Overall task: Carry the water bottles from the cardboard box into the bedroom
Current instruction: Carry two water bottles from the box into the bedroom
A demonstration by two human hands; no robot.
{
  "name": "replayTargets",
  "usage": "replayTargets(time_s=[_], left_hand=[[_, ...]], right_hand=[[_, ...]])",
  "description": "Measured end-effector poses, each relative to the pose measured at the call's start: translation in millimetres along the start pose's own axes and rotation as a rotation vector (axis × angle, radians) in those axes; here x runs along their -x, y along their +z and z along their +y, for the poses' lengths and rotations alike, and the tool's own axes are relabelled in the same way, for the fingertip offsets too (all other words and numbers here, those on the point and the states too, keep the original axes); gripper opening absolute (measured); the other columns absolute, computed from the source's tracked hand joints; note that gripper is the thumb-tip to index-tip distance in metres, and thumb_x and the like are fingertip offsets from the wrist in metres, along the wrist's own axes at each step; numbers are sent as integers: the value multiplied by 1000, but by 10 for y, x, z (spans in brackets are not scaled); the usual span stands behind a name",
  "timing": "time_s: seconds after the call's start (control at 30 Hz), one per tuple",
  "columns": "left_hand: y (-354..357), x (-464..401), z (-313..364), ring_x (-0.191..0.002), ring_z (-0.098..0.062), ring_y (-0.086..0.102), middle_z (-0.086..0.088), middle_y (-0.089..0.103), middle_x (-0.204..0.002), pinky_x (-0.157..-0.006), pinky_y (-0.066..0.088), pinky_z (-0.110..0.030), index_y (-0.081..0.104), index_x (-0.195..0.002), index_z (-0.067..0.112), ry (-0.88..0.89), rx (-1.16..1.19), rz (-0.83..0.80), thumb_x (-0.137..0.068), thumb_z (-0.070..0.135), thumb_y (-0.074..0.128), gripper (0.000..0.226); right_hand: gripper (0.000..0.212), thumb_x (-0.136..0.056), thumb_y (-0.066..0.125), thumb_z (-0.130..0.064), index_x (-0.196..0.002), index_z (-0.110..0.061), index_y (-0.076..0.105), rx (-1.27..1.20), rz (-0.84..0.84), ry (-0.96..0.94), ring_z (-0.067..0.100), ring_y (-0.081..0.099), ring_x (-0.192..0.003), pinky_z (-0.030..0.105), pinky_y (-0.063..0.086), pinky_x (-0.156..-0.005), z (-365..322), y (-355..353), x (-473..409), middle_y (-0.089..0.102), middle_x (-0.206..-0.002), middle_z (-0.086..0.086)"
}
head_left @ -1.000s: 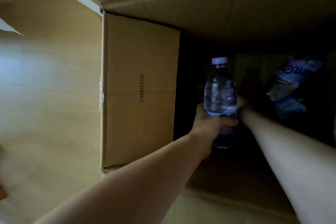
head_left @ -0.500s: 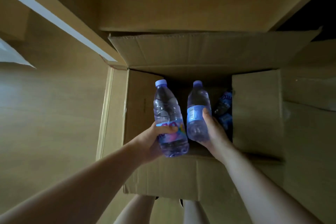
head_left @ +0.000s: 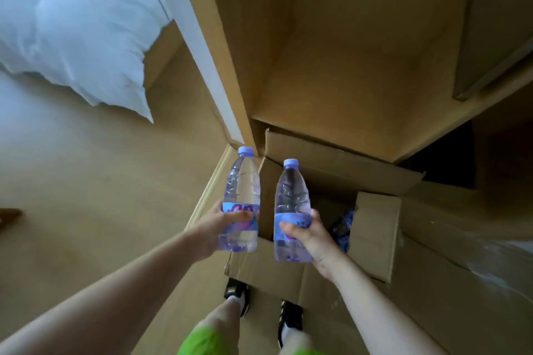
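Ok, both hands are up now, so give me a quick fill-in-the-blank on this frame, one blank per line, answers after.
1. The left hand grips one water bottle and the right hand grips a ____ one.
2. Both bottles are held ____, caps up.
3. More bottles lie inside the open ____ box.
4. Each cap is pale ____.

Missing words: second; upright; cardboard; purple

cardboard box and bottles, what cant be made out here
- Head view: how many bottles remain in the cardboard box; its flap and shadow hide all but one blue scrap.
- Label text on the left hand's bottle and right hand's bottle: fingers cover it, blurred.
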State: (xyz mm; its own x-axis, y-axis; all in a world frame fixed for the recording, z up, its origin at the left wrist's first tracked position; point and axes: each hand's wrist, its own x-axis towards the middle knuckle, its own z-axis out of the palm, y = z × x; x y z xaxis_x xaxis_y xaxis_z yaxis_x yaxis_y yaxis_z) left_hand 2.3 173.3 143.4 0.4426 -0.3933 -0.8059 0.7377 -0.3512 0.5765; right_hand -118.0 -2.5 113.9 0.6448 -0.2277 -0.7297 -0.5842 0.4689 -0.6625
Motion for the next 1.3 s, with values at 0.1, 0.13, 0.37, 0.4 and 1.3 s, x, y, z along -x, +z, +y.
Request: replayTargets(time_s=[0.1,0.13,0.37,0.4,1.3], left_hand=[[-105,518,94,-89,-32,65,-19,64,-103,-81,53,-51,51,-121,10,76,28,95,-46,27,84,83],[-182,701,125,-86,-30,65,-18,64,-102,-78,54,-48,50,-120,9,110,45,151,-49,24,83,79],[-959,1433,295,-62,-16,63,-7,65,-78,-52,51,-24,58,-106,5,269,97,304,-62,11,76,47],[-1115,1526,301,-58,-14,63,-6,65,-74,-49,50,-23,59,-102,6,283,126,324,-64,9,77,42],[-5683,2954,757,-91,-17,63,-5,58,-103,-69,53,-29,40,-114,17,434,459,1028,-69,11,84,63]], right_hand=[[46,-84,71,-1,-117,-11,41,76,20,-108,15,67,-76,28,58,-58,-211,356,331,61,-104,10],[49,-82,72,0,-117,-11,40,86,20,-150,15,67,-76,24,56,-52,-291,494,424,60,-104,10],[58,-72,83,-4,-116,-7,45,308,-33,-367,18,66,-90,13,52,-63,-685,1462,598,63,-100,5],[57,-73,83,-7,-115,-10,45,351,-59,-382,16,66,-91,12,52,-65,-736,1649,597,63,-100,2],[68,-75,83,-27,-125,-19,38,773,-403,-720,11,59,-90,14,41,-66,-1103,7203,274,56,-109,-2]])
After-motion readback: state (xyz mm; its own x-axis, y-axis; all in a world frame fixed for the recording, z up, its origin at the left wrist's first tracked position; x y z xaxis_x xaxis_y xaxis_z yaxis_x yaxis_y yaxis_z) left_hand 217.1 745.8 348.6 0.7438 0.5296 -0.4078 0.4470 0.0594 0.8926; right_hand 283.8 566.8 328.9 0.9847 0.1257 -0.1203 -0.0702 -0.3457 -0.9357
